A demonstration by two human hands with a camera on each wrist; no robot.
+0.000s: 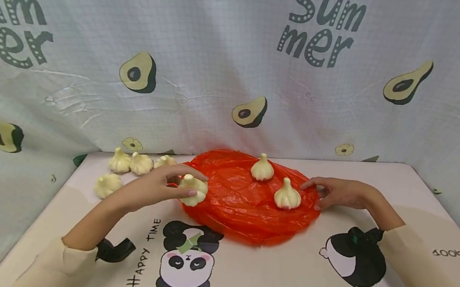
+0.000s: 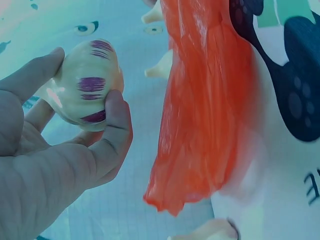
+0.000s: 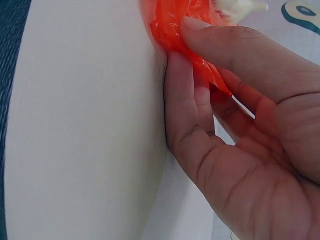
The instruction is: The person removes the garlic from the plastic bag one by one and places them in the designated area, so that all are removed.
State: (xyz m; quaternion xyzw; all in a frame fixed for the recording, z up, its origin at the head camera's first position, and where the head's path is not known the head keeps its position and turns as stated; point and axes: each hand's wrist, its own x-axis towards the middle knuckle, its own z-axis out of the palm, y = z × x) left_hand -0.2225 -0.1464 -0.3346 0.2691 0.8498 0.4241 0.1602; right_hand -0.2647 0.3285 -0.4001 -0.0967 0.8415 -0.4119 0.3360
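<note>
My left hand holds a garlic bulb between thumb and fingers, over the left edge of a red plastic bag. Purple streaks mark the underside of this garlic bulb in the left wrist view. The bag lies spread in a rounded shape on the table, with one garlic bulb toward its back and another garlic bulb on its right side. At the bag's right edge, my right hand pinches the plastic; the right wrist view shows the thumb over the red film and fingers beneath.
Several more garlic bulbs sit at the table's back left, one garlic bulb a little nearer. The pale table carries printed panda drawings. A patterned cloth hangs behind and at both sides.
</note>
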